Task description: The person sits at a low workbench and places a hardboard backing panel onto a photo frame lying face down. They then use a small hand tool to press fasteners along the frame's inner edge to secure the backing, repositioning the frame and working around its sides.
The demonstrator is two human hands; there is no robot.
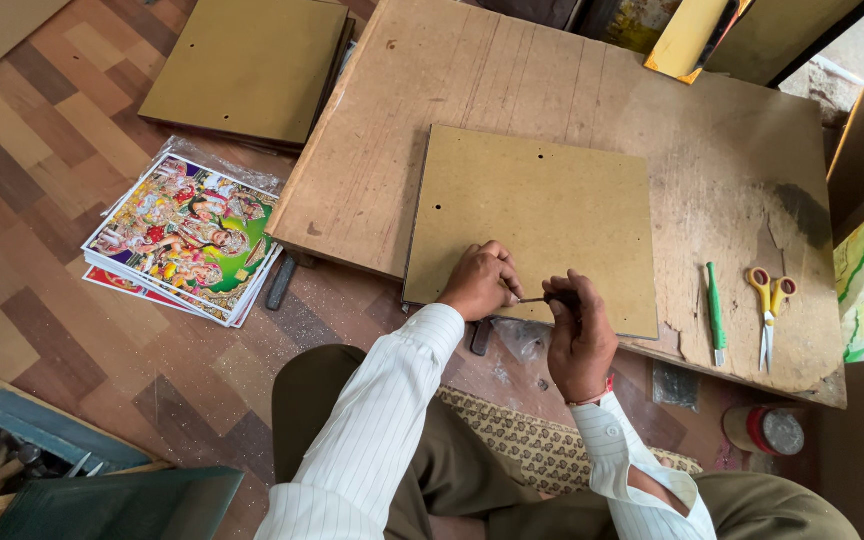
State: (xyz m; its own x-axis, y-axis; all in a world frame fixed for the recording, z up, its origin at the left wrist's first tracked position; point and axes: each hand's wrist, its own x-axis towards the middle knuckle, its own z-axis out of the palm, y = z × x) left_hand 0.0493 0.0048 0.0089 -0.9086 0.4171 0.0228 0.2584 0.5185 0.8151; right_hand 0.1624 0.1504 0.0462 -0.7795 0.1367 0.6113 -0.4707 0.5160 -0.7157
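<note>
On a low wooden work table [472,60] lies one brown hardboard panel [542,215], flat, its near edge at the table's front edge. One pair of scissors [769,310] with yellow and orange handles and one green-handled tool [715,312] lie side by side on the table to the right, well apart from the panel. On the floor to the left sit one stack of colourful printed pictures [187,235] and, beyond it, one pile of similar brown boards [247,65]. One small round container [764,430] stands on the floor under the table's right corner.

Objects at the top right are cut off by the frame, and the contents of the box [22,455] at lower left are hard to make out.

Both hands meet at the panel's near edge. The left hand [480,282] is curled, fingertips pressing on the panel. The right hand [578,335] is closed in a pinch around a thin dark tool [537,298]; what kind of tool cannot be told.
</note>
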